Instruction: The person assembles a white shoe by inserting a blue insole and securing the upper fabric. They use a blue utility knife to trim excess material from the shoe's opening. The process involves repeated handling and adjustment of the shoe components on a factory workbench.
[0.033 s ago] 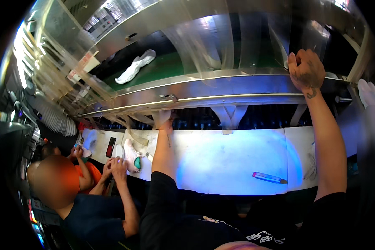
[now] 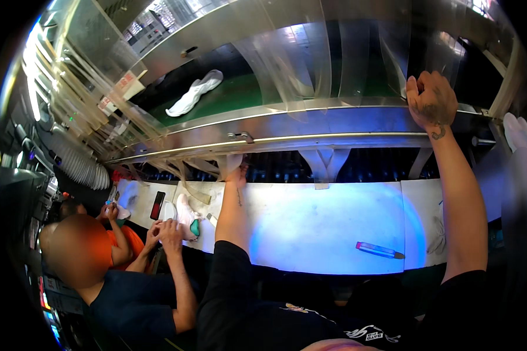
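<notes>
My right hand (image 2: 432,103) is raised at the metal ledge of the machine, beside hanging clear plastic strips (image 2: 395,58). Its fingers are curled, and whatever may be inside them is hidden. Below the rail, my left hand (image 2: 236,171) reaches in by a pale translucent flap (image 2: 231,165); its fingers are mostly hidden. A white shoe-shaped piece (image 2: 194,93) lies on the green belt (image 2: 237,89) behind the strips. On the lit white worktop (image 2: 316,222) rests a thin marker-like tool (image 2: 379,250) with a pink end and a dark tip.
To my left, a co-worker's hands (image 2: 165,233) are together near a pale shoe (image 2: 187,215) with a green patch. A phone (image 2: 157,205) lies farther left. A greyish crumpled glove (image 2: 437,234) sits by my right forearm. Metal rails (image 2: 322,140) cross above the worktop.
The view has shifted very slightly, and the co-worker's hands have moved a little. My own hands stay in about the same places.
</notes>
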Demonstrator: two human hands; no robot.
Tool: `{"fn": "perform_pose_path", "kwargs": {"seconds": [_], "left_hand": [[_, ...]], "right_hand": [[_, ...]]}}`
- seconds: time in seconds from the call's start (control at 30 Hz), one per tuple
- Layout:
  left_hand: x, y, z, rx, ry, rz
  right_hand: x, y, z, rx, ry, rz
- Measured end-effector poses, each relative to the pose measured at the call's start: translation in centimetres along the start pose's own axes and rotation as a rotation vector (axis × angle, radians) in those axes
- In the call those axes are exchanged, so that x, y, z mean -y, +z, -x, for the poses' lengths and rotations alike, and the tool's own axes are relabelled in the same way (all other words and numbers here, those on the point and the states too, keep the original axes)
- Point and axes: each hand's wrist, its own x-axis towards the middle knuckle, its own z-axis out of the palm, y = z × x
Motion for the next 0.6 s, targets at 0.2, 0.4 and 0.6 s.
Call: {"fn": "perform_pose_path", "kwargs": {"seconds": [0.2, 0.4, 0.6], "left_hand": [[0.6, 0.8, 6.0, -0.066, 0.030, -0.001], [0.3, 0.0, 25.1, -0.027, 0.175, -0.302], [-0.7, 2.4, 41.4, 0.288, 0.237, -1.016]], "right_hand": [[0.7, -0.5, -0.1, 0.040, -0.020, 0.028], [1.6, -1.2, 0.1, 0.043, -0.045, 0.088], [0.2, -2.4, 2.2, 0.059, -0.207, 0.002]]}}
